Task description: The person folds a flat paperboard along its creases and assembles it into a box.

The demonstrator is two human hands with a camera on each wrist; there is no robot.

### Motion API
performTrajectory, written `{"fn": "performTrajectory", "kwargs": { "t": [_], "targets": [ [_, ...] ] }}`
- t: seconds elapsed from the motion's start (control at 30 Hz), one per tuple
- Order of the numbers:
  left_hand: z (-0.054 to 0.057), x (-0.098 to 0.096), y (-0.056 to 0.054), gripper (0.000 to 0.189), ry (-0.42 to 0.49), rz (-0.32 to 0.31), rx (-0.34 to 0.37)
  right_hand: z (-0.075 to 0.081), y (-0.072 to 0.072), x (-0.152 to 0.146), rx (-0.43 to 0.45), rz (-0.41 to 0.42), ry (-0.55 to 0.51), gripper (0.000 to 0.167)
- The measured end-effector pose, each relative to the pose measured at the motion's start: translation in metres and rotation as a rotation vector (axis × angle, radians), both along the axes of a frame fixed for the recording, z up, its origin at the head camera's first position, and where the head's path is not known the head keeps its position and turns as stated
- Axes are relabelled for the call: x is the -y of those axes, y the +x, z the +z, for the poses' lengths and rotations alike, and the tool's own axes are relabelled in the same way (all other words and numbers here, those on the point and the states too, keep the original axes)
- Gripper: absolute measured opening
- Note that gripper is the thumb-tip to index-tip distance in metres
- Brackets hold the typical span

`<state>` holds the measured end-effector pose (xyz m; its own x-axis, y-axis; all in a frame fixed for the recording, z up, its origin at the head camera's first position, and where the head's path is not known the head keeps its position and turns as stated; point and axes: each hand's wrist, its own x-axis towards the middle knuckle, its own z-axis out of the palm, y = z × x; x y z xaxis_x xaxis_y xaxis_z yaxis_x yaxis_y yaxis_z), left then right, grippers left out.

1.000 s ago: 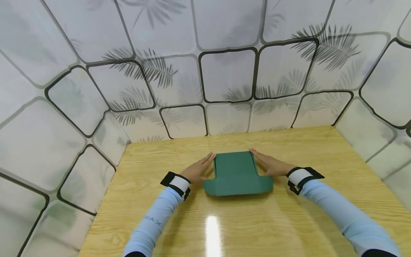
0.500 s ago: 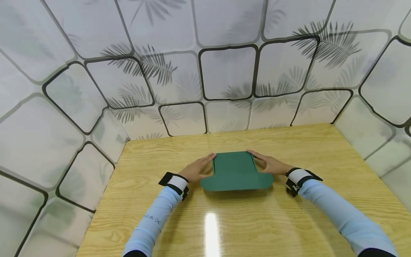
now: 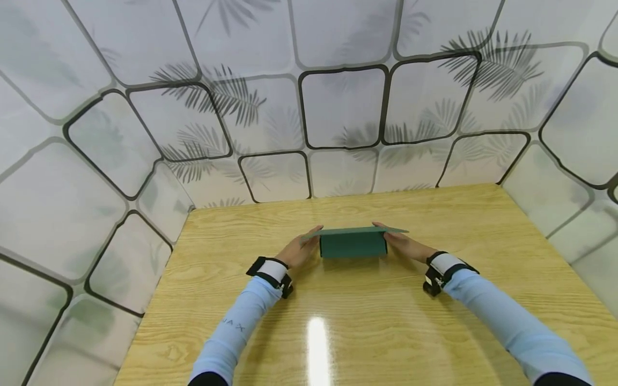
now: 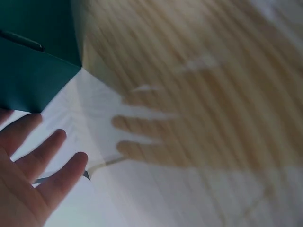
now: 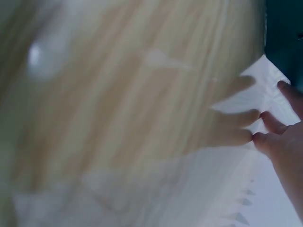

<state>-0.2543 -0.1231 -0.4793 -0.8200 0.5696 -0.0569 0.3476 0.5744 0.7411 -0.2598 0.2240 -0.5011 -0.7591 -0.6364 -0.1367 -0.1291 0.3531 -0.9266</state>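
A dark green cardboard box [image 3: 353,245] shows a narrow panel toward me in the head view. A wide, thin flap [image 3: 354,231], seen nearly edge-on, runs along its top and juts past both sides. My left hand [image 3: 300,250] lies at its left side; the left wrist view shows spread, mostly straight fingers [image 4: 61,180], the upper ones right at the lower edge of the slotted box. My right hand [image 3: 406,246] presses at the right side, partly behind the flap. In the right wrist view its extended, slightly bent fingers [image 5: 272,122] point at the box corner. Both thumbs are hidden.
The wooden table [image 3: 367,311] stretches around the box, with a bright reflection near the front. Behind it and at both sides hangs leaf-patterned white wall covering [image 3: 343,110]. A camera strap [image 3: 271,272] sits on the left wrist, another strap [image 3: 449,267] on the right.
The box has turned in my hands: its wide flap, facing up near me before, has swung up and back to edge-on, and the narrow panel under it now shows. Both hands stay at its sides.
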Motion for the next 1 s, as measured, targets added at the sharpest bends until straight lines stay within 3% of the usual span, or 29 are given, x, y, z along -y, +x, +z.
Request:
{"fn": "performTrajectory", "kwargs": {
  "t": [0.17,0.3,0.63,0.83,1.0],
  "targets": [
    [0.001,-0.007,-0.003,0.083,-0.039,0.123,0.053,0.009,0.004,0.004,0.116,-0.101,0.175,0.077],
    [0.002,-0.011,-0.006,0.073,-0.051,0.186,0.11,0.012,0.005,0.009,0.131,-0.118,0.17,0.076],
    [0.001,-0.02,-0.015,0.075,0.001,0.256,0.193,0.016,-0.005,0.023,0.151,-0.217,0.15,0.08],
    [0.002,-0.02,-0.016,0.075,0.006,0.28,0.223,0.012,-0.006,0.024,0.127,-0.176,0.081,0.076],
    [0.003,-0.018,-0.014,0.071,-0.015,0.26,0.199,0.01,-0.005,0.02,0.073,-0.146,0.061,0.076]
  ]
}}
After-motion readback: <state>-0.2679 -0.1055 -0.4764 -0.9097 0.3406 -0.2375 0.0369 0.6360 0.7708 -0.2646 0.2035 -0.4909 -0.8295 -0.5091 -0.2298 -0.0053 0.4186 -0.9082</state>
